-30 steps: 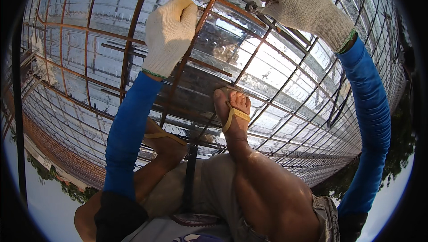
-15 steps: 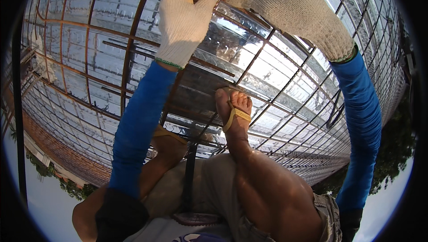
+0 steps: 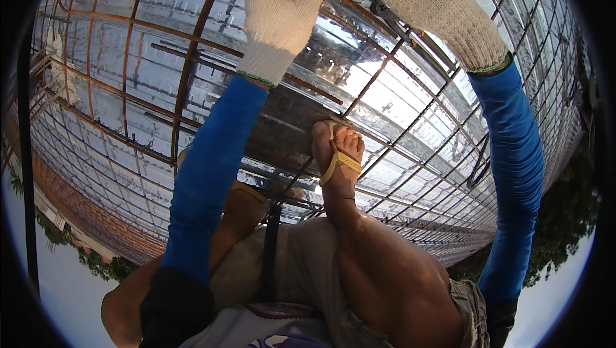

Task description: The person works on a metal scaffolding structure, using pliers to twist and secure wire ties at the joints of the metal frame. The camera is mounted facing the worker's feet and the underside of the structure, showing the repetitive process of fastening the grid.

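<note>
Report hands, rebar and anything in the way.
Left hand curled at rebar, grip unclear. Right hand alongside, fingertips not visible, tool underneath. Right foot below, clear of both hands.

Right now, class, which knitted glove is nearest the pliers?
The right glove: the pliers show along its lower edge, while the left glove is farther away.

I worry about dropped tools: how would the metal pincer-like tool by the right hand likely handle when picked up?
The pincer-like tool looks metallic, so probably stiff and fairly heavy for its size. Its slim shape might let it slip through openings in the bar grid.
</note>
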